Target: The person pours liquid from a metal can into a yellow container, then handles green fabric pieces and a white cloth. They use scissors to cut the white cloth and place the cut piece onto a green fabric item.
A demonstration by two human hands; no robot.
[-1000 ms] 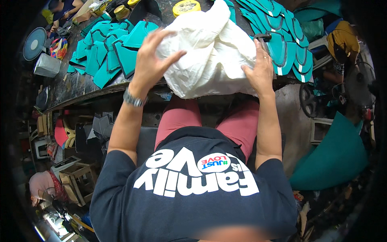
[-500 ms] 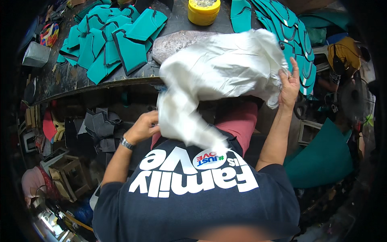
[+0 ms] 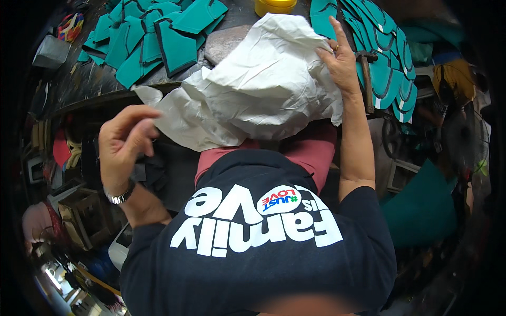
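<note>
A crumpled white cloth spreads over my lap and the table's near edge, partly covering a smooth grey stone slab. My right hand pinches its upper right edge between thumb and fingers, with the index finger stretched upward. Beside the cloth's left end is my left hand, its fingers loosely bent and the thumb apart from the index finger. The left fingertips are slightly blurred and seem to hold nothing. A hammer with a wooden handle lies just right of my right wrist.
Teal fabric pieces with black edging are heaped on the dark table at left. More teal pieces overlap in rows at right. A yellow tub stands at the back. Wooden stools are at lower left.
The cloth has swung off my shirt front and now spreads flatter toward the left. My left hand has moved left and up, away from it; my right hand has shifted left and up, still gripping it.
</note>
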